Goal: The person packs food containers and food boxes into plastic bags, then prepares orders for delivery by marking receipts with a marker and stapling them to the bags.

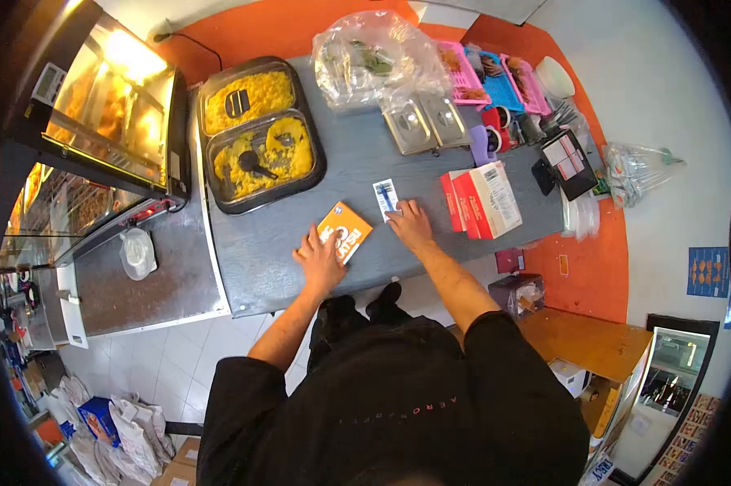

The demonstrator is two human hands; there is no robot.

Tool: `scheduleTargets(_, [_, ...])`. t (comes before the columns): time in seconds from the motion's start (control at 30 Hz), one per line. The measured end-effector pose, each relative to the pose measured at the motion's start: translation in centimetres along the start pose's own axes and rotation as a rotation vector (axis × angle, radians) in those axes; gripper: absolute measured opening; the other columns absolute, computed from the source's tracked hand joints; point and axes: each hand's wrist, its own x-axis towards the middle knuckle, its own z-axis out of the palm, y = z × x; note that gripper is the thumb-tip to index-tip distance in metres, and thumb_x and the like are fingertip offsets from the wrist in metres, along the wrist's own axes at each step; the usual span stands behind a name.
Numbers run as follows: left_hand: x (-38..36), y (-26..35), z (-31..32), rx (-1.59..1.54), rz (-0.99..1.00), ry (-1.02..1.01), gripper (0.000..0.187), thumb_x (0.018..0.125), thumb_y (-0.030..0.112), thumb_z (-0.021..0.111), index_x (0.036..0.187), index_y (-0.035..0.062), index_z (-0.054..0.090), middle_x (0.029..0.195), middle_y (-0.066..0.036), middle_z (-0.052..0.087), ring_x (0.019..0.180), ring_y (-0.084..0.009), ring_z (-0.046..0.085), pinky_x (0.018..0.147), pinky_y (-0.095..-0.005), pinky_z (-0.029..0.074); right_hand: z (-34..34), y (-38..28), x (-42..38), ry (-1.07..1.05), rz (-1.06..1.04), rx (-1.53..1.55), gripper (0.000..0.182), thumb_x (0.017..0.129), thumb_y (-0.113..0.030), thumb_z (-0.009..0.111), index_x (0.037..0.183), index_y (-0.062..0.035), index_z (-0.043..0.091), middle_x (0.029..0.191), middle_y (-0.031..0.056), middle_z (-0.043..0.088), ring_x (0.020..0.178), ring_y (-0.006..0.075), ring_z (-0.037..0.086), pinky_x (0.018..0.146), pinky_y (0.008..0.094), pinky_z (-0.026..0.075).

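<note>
An orange box with white and black lettering (352, 224) lies at an angle on the dark grey counter (260, 247). My left hand (320, 257) rests on its left part, fingers spread, covering some of the print. To the right of the box, a small white slip (378, 193) lies on the counter with a blue pen (388, 197) across it. At the slip's lower right edge is my right hand (411, 224), fingertips touching down and fingers apart.
On the left stand a black two-part pan of yellow food (313, 174) and a lit display warmer (110, 105). Red and white boxes (495, 198) sit right of my hands. Behind are lidded metal containers (410, 125), a clear plastic bag (382, 61) and coloured baskets (503, 81).
</note>
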Motion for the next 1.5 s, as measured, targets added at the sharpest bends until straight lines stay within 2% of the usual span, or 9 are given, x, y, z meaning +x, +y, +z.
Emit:
scheduleTargets(0.33, [-1.2, 5.5, -1.6, -0.458, -0.146, -0.193, 0.067, 0.080, 0.035, 0.069, 0.139, 0.0266, 0.038, 0.139, -0.031, 0.026, 0.118, -0.0499, 0.040, 0.091, -0.0521, 0.046, -1.3, -1.9, 2.7, 0.330, 0.009, 0.631, 0.012, 0.078, -0.017, 0.067, 0.081, -0.0053, 0.070, 0.103, 0.0127, 0.065, 0.112, 0.0287, 0.053, 0.095, 0.0445, 0.039])
scheduleTargets(0.43, [-0.2, 4.8, 2.6, -0.583, -0.097, -0.103, 0.059, 0.085, 0.029, 0.063, 0.138, 0.0228, 0.040, 0.138, -0.032, 0.027, 0.120, -0.0502, 0.038, 0.094, -0.0499, 0.045, -2.6, -3.7, 0.0, -0.196, -0.186, 0.396, 0.026, 0.086, -0.026, 0.057, 0.093, -0.0029, 0.068, 0.111, 0.0179, 0.064, 0.124, 0.0305, 0.047, 0.104, 0.0486, 0.032])
scheduleTargets(0.67, [0.9, 6.1, 1.0, -0.513, 0.033, 0.120, 0.040, 0.085, 0.025, 0.066, 0.123, 0.0161, 0.058, 0.142, -0.035, 0.024, 0.120, -0.0451, 0.047, 0.095, -0.0470, 0.046, -7.9, -3.8, -2.6, -0.180, -0.286, 0.304, 0.033, 0.085, -0.026, 0.060, 0.111, -0.0070, 0.064, 0.123, 0.0137, 0.060, 0.128, 0.0294, 0.045, 0.104, 0.0463, 0.034])
scheduleTargets(0.77, [0.9, 6.6, 1.5, -0.651, 0.029, 0.095, 0.047, 0.080, 0.020, 0.072, 0.124, 0.0146, 0.057, 0.142, -0.033, 0.025, 0.126, -0.0443, 0.041, 0.099, -0.0450, 0.043, -18.8, 0.8, -0.7, -0.149, -0.204, 0.746, 0.028, 0.084, -0.020, 0.063, 0.109, -0.0069, 0.065, 0.112, 0.0129, 0.065, 0.112, 0.0263, 0.058, 0.095, 0.0395, 0.043])
scheduleTargets(0.9, [-0.4, 9.1, 2.9, -0.652, -0.036, 0.183, 0.051, 0.076, 0.014, 0.074, 0.124, 0.0114, 0.057, 0.144, -0.030, 0.021, 0.132, -0.0424, 0.033, 0.105, -0.0430, 0.038, -23.3, 17.6, 0.4, 0.498, 0.341, 0.800, 0.021, 0.092, -0.016, 0.060, 0.102, 0.0005, 0.066, 0.088, 0.0083, 0.068, 0.078, 0.0144, 0.064, 0.069, 0.0286, 0.050])
scheduleTargets(1.0, [-1.1, 11.7, 4.0, -0.740, -0.164, 0.171, 0.052, 0.075, 0.012, 0.074, 0.124, 0.0107, 0.057, 0.146, -0.028, 0.017, 0.134, -0.0414, 0.030, 0.107, -0.0427, 0.036, -14.9, 31.6, 0.4, 0.395, 0.477, 0.677, 0.025, 0.091, -0.022, 0.061, 0.104, -0.0006, 0.066, 0.087, 0.0078, 0.068, 0.072, 0.0149, 0.065, 0.061, 0.0292, 0.051])
scheduleTargets(1.17, [-1.3, 13.3, 5.2, -0.796, -0.268, 0.172, 0.052, 0.075, 0.010, 0.074, 0.125, 0.0125, 0.057, 0.148, -0.026, 0.017, 0.134, -0.0405, 0.032, 0.107, -0.0426, 0.036, -7.9, 35.7, 3.0, -0.086, 0.885, 0.958, 0.035, 0.088, -0.042, 0.062, 0.103, -0.0113, 0.069, 0.087, 0.0011, 0.064, 0.068, 0.0115, 0.060, 0.054, 0.0274, 0.047])
scheduleTargets(1.33, [-1.2, 14.0, 4.0, -0.862, -0.345, 0.129, 0.054, 0.075, 0.007, 0.075, 0.125, 0.0145, 0.057, 0.149, -0.020, 0.017, 0.121, -0.0337, 0.049, 0.095, -0.0379, 0.048, -5.5, 37.5, 3.9, -0.090, 0.957, 1.127, 0.038, 0.086, -0.040, 0.065, 0.105, -0.0081, 0.066, 0.085, 0.0012, 0.063, 0.073, 0.0146, 0.061, 0.059, 0.0324, 0.048])
scheduleTargets(1.5, [-1.2, 13.5, 5.2, -0.849, -0.298, 0.168, 0.054, 0.075, 0.006, 0.074, 0.125, 0.0147, 0.057, 0.150, -0.019, 0.016, 0.118, -0.0324, 0.052, 0.093, -0.0375, 0.049, -4.8, 42.8, 4.6, 0.591, 0.690, 0.501, 0.030, 0.087, -0.030, 0.063, 0.100, -0.0025, 0.067, 0.094, 0.0141, 0.068, 0.077, 0.0282, 0.064, 0.074, 0.0376, 0.049])
